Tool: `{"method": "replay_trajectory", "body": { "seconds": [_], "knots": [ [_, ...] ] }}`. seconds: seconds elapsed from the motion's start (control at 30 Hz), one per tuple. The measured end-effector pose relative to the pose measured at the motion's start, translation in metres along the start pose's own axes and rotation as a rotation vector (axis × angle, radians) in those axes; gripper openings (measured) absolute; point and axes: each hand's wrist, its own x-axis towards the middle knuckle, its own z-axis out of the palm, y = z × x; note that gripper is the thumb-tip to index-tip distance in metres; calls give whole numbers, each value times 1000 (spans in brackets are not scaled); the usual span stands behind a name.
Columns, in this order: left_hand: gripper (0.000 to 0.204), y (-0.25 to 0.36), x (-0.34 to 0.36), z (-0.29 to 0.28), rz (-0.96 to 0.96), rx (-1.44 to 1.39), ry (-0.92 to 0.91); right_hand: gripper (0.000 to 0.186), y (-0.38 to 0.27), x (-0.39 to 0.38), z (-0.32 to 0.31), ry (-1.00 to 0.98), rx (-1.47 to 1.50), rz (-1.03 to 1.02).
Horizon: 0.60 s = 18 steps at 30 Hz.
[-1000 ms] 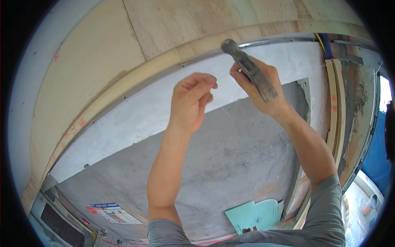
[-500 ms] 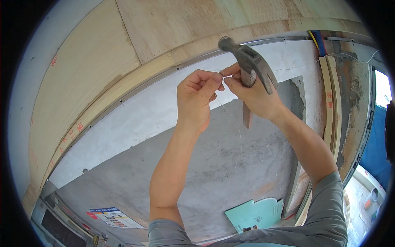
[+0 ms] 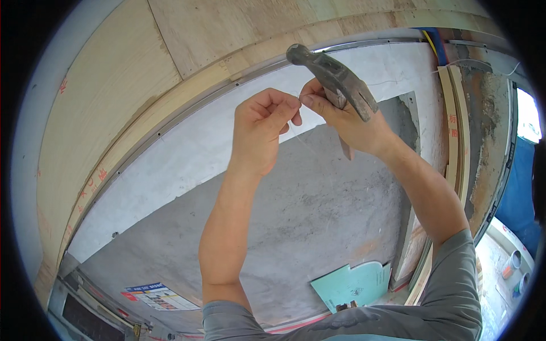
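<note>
Both my hands are raised in front of the upper wall, their fingertips almost meeting. My left hand (image 3: 257,131) pinches a thin pale string (image 3: 296,136), whose loose end trails down below the fingers. With thumb and forefinger, my right hand (image 3: 364,129) pinches the string close beside the left fingertips. That same hand also keeps a claw hammer (image 3: 335,78) in its palm. The hammer's dark metal head sticks up above the knuckles, and its wooden handle comes out under the hand. Any knot or loop between the fingertips is too small to make out.
Plywood panels (image 3: 114,85) curve overhead, edged by a wood strip and metal rail. Another length of string runs right across the white wall band (image 3: 187,148). Upright timber strips (image 3: 452,125) stand at the right. Below are a green board (image 3: 352,287) and a printed sheet (image 3: 162,296).
Both hands and the hammer have shifted slightly left and up in the picture. My right forefinger, stretched toward the left fingertips before, is now bent against the thumb.
</note>
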Motion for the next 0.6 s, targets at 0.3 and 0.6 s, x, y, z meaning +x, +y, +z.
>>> {"method": "replay_trajectory", "body": {
  "seconds": [0.3,0.6],
  "knots": [
    [14,6,-9,-6,-92,209,-156,7,3,-8,0,-58,-15,42],
    [7,-150,-100,-36,-575,-956,780,8,17,-54,-26,-41,-210,155]
  ]
}}
